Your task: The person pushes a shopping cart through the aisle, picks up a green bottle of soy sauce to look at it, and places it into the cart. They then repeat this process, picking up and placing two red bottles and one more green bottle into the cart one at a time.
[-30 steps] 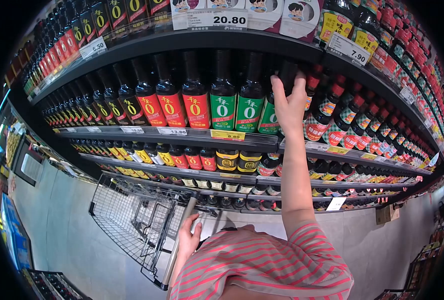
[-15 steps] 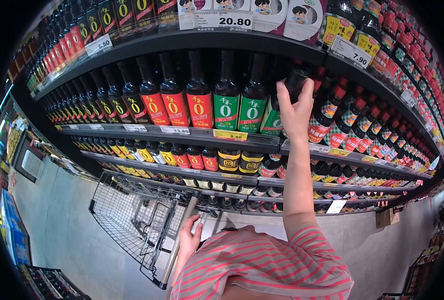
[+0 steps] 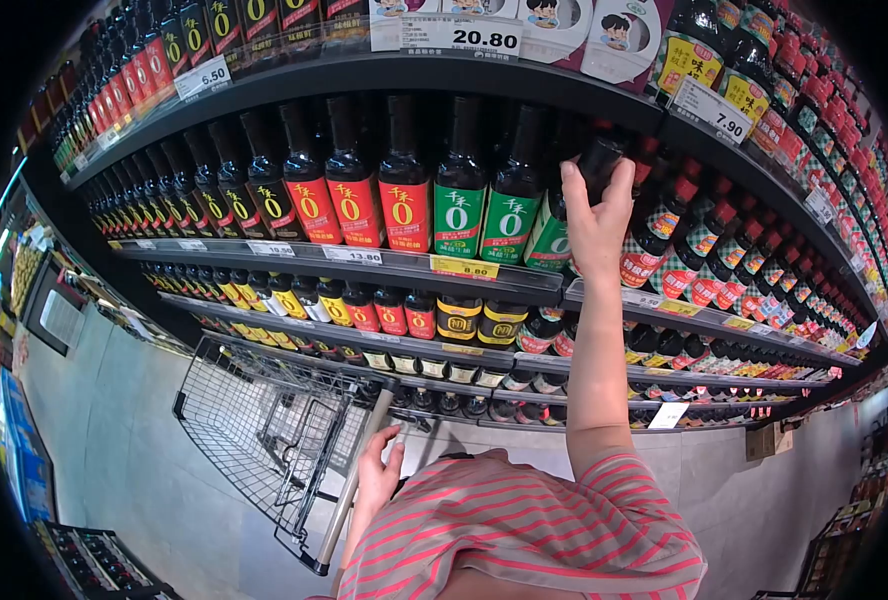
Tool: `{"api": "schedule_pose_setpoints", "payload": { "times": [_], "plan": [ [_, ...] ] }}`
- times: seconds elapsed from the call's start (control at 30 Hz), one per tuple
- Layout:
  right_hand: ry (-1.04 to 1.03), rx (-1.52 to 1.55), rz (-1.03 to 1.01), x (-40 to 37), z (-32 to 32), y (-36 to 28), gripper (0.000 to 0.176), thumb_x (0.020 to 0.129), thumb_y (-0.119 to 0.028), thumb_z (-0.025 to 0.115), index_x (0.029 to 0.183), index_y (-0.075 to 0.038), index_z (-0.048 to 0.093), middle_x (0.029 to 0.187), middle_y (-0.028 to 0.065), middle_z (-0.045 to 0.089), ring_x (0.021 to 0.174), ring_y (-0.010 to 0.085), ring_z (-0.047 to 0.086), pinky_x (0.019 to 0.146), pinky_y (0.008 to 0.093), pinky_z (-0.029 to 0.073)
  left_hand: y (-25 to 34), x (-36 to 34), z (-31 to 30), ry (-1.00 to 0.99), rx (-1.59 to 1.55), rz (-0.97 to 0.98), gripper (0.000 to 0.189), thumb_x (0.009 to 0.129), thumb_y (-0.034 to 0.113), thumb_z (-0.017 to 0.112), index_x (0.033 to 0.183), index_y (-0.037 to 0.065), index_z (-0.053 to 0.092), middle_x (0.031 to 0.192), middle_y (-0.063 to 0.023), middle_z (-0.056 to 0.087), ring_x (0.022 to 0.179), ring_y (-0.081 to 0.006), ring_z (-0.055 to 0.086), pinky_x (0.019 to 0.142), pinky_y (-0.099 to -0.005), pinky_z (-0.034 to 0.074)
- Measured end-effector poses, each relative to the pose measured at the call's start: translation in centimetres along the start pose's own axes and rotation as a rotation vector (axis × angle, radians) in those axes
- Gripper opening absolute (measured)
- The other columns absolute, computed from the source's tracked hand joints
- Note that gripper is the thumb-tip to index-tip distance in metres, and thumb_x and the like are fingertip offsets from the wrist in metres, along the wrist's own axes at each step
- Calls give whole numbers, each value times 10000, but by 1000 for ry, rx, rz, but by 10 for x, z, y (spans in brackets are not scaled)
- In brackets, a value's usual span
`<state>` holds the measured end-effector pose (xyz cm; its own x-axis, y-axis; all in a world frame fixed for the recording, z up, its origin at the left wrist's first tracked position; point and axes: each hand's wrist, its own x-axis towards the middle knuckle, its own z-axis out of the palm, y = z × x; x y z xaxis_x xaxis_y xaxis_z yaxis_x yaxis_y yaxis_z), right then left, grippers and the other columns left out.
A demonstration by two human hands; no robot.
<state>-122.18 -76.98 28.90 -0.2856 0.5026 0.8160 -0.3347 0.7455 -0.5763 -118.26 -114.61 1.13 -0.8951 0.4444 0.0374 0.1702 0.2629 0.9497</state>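
Dark smooth glass is under my right hand (image 3: 596,225), which is closed tightly around the round shoulder of a green-labelled bottle (image 3: 546,242) in the upper middle of the frame. This bottle is tilted, with its lower end near the front lip of the black metal shelf (image 3: 404,263), and other bottles press close on both sides. Its label shows a big white "0". One yellow price tag (image 3: 464,268) just below reads 8.80, and a white tag (image 3: 461,38) at the top reads 20.80. My left hand (image 3: 379,478), low in the frame, curls around the grey handle (image 3: 339,525) of the wire trolley (image 3: 254,430), whose basket is open on top.
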Motion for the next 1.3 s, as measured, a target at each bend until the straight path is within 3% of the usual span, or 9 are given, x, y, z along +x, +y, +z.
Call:
{"api": "schedule_pose_setpoints", "payload": {
  "times": [0.17,0.23,0.27,0.33,0.47,0.6,0.77,1.07,1.3],
  "plan": [
    [5,-58,-7,2,1,0,305,919,-162,697,1052,-8,468,943,102,647,838,159,612,772,319,499,16,19,5,-45,-27,-32,336,898,110,659,1223,30,636,1189,-180,665,1112,-335,632,976,-392,479],
    [7,-71,-18,2,3,2,301,922,-163,696,1048,-10,470,938,101,648,841,156,612,771,316,499,45,45,6,-118,202,340,379,880,117,674,1247,41,620,1298,-188,611,1213,-375,574,1030,-433,452],
    [5,-41,0,1,3,1,296,924,-163,694,1045,-11,471,938,101,649,841,154,612,772,314,499,55,57,8,-112,203,338,379,880,117,674,1247,41,620,1298,-188,611,1213,-375,574,1030,-433,452],
    [10,-13,0,1,2,0,287,925,-155,693,1042,-14,471,931,97,646,835,153,609,771,313,496,75,79,12,-140,301,554,390,886,131,656,1261,32,607,1448,-201,491,1368,-410,424,1132,-472,341],
    [8,8,-45,0,1,0,284,923,-138,691,1052,-17,469,918,89,639,825,151,603,760,305,491,107,104,16,-162,345,650,459,885,203,664,1305,36,584,1498,-200,442,1407,-406,379,1152,-484,310],
    [14,4,-57,-1,1,-1,290,919,-134,691,1070,-18,472,912,81,650,810,137,611,730,296,494,111,107,24,-238,344,633,492,892,223,660,1338,41,557,1494,-206,443,1407,-399,382,1152,-481,314],
    [19,-15,-65,-2,0,-6,306,922,-150,691,1082,-18,466,905,96,665,783,134,628,670,287,498,96,97,33,-494,405,610,522,921,266,638,1379,47,518,1479,-204,456,1394,-399,398,1149,-483,325],
    [20,-93,-55,4,5,6,362,930,-205,687,1126,3,465,904,146,667,731,200,652,639,326,516,92,81,29,-486,383,548,496,927,259,638,1362,45,533,1450,-183,486,1361,-373,439,1131,-463,349],
    [21,-127,-67,4,5,11,399,927,-223,690,1157,16,468,924,180,673,788,263,686,686,365,530,68,64,29,-489,341,506,476,923,253,647,1342,45,557,1418,-193,521,1339,-377,465,1108,-458,378]
  ]
}}
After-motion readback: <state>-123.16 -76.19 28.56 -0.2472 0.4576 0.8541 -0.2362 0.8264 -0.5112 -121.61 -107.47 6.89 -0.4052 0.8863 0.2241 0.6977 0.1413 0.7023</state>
